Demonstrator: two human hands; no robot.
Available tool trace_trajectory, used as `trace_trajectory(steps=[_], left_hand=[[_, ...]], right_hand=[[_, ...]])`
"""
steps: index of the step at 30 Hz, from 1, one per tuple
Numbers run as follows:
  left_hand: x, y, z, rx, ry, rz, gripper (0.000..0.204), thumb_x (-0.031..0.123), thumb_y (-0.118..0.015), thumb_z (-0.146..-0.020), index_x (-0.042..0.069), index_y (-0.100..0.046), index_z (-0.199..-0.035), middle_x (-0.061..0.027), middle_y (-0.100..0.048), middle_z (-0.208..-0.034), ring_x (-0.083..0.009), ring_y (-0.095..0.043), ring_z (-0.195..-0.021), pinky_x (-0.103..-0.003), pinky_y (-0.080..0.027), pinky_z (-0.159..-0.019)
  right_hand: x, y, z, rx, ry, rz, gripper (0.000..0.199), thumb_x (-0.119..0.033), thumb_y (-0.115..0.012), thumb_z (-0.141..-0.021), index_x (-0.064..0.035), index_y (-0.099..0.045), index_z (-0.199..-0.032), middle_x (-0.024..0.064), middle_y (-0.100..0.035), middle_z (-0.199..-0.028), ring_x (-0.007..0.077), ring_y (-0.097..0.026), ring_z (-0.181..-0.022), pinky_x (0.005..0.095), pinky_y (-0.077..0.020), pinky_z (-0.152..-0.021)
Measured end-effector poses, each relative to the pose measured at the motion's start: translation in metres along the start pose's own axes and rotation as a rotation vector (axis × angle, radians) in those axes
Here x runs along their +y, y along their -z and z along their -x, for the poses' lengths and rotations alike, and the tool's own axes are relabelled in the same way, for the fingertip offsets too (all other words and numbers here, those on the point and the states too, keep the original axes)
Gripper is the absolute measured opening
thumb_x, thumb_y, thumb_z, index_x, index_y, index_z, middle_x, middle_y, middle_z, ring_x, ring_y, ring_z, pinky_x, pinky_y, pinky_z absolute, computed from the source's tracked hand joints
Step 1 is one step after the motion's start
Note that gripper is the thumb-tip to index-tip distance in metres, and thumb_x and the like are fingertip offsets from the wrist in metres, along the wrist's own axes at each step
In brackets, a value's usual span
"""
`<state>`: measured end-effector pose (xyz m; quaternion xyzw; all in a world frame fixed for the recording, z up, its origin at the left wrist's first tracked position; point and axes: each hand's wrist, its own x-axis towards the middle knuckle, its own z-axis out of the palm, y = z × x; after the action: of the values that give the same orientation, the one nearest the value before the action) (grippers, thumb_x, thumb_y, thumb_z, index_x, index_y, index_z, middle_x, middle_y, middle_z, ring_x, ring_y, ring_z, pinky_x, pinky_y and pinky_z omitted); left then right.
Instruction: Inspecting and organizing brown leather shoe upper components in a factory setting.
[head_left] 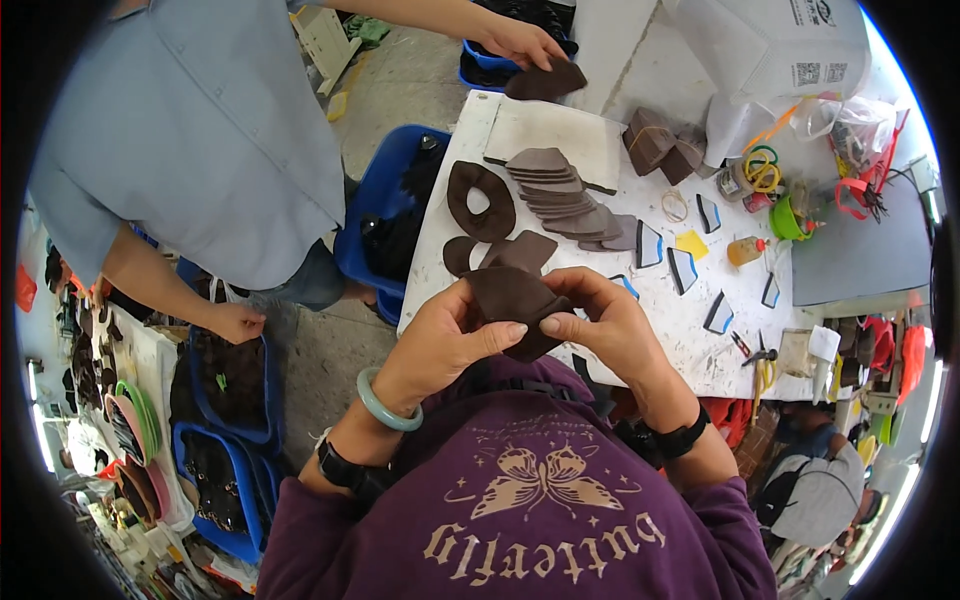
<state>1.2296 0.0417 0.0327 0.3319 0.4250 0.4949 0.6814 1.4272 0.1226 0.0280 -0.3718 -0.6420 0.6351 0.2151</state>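
Note:
Both my hands hold a dark brown leather-like piece (512, 298) in front of my chest. My left hand (448, 338) pinches its left side, thumb on top. My right hand (604, 325) grips the right edge, its thumb near the left one; the fingers behind are hidden. Just beyond, more brown pieces (528, 250) lie on the white table (590, 110), beside a brown ring-shaped piece (463, 200). Farther back is a fanned stack of brown cut pieces (560, 192).
At the left a co-worker in a grey-blue shirt (200, 150) holds another brown piece (548, 82) over the table's far edge. Blue bins (375, 170) stand beside the table. Dark-edged templates (682, 270), a small bottle (745, 250), scissors (762, 170) and a hammer (762, 357) lie to the right.

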Motion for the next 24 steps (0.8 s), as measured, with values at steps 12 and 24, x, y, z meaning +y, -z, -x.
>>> trace_trajectory(steps=[12,24], left_hand=[[-0.005,-0.005,-0.008,0.024,-0.095,-0.024,0.041,0.009,-0.066,-0.085,0.001,-0.049,-0.122,-0.0055,-0.058,-0.112,-0.0129,-0.055,-0.103,-0.027,-0.045,-0.092],[-0.003,-0.004,-0.008,0.026,-0.104,0.045,0.042,0.005,-0.064,-0.085,0.003,-0.048,-0.123,-0.0056,-0.058,-0.112,-0.0133,-0.055,-0.104,-0.028,-0.044,-0.092]], right_hand=[[0.005,0.003,-0.002,-0.179,-0.251,-0.652,0.034,-0.009,-0.075,-0.077,-0.0058,-0.056,-0.106,0.0005,-0.060,-0.095,0.0082,-0.056,-0.087,0.0215,-0.0444,-0.078],[0.007,0.010,-0.002,-0.249,-0.289,-0.569,0.030,-0.012,-0.074,-0.079,-0.0030,-0.060,-0.103,0.0011,-0.063,-0.094,0.0070,-0.058,-0.086,0.0209,-0.0453,-0.077]])
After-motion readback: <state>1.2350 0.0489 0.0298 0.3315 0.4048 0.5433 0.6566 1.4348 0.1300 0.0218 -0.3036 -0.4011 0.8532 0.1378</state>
